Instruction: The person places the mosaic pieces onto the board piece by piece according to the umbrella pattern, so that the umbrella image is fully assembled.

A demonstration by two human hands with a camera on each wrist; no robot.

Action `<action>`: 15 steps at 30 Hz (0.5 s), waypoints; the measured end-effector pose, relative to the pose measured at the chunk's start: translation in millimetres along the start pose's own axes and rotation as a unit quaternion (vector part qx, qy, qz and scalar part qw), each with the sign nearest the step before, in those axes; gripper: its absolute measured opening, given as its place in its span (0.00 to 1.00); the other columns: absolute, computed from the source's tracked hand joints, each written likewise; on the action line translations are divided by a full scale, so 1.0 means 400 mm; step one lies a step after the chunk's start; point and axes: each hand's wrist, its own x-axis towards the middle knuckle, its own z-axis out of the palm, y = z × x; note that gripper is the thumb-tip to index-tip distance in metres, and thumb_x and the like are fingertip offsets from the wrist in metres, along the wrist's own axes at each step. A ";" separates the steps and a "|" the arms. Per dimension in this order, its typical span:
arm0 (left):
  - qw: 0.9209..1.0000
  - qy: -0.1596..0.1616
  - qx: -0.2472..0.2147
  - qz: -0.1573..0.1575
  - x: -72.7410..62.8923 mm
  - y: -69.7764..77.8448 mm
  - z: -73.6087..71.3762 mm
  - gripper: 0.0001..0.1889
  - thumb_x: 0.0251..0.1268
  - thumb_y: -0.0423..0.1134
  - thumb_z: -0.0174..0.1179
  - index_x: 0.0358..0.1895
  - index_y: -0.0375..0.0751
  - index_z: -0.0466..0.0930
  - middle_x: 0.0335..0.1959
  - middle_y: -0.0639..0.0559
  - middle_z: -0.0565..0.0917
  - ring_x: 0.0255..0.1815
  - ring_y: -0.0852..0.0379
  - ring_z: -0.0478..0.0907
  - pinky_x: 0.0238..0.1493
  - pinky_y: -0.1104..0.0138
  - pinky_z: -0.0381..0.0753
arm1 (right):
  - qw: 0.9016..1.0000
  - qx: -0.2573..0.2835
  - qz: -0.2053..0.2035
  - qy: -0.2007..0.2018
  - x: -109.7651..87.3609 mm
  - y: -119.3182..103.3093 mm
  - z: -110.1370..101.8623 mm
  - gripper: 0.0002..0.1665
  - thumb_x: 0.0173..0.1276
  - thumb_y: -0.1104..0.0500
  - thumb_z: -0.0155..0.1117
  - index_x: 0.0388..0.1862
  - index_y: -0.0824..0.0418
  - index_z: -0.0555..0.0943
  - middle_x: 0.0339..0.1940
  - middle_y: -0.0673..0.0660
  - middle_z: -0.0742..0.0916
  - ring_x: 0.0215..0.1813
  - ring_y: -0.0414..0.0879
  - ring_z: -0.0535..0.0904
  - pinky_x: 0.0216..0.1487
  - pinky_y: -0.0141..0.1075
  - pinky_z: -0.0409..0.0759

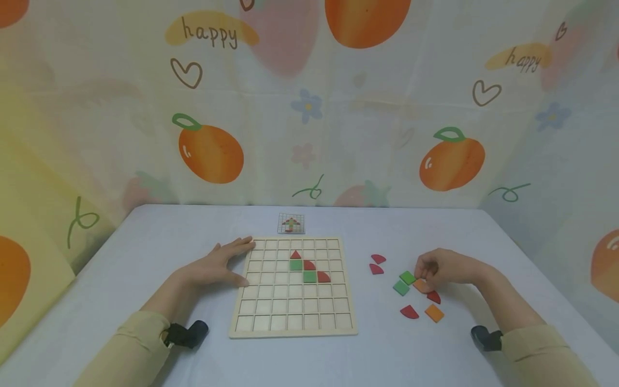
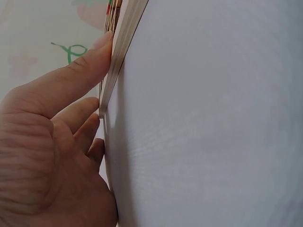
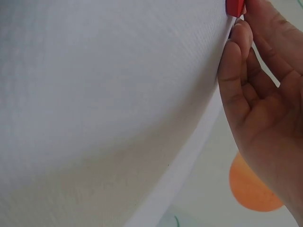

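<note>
A pale wooden grid board (image 1: 293, 332) lies on the table, its cells holding a red triangle (image 1: 295, 255), two green squares (image 1: 296, 265) and two red quarter-circles (image 1: 323, 277). At its left edge, my left hand (image 1: 213, 267) spreads its fingers; the thumb and fingertips touch the frame. To the right of the board, my right hand (image 1: 447, 269) has its fingers bent, with thumb and fingertips on an orange square tile (image 1: 420, 285). Next to that tile lies a red quarter-circle (image 1: 434, 297), partly hidden in the right wrist view by the fingertips.
Two loose green tiles (image 1: 401, 287) adjoin the orange one. Another orange tile (image 1: 434, 313) and a red quarter-circle (image 1: 409, 312) lie nearer me; two more red pieces (image 1: 378, 259) sit nearer the board. A small pattern card (image 1: 291, 223) lies behind the board.
</note>
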 end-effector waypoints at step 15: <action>1.000 0.000 -0.001 -0.002 0.000 -0.001 0.001 0.51 0.50 0.49 0.72 0.77 0.39 0.56 0.82 0.38 0.49 0.82 0.33 0.40 0.76 0.33 0.25 | 1.000 -0.018 -0.012 0.015 -0.005 -0.016 0.002 0.09 0.56 0.64 0.73 0.32 0.58 0.80 0.27 0.52 0.80 0.35 0.46 0.74 0.37 0.36 0.76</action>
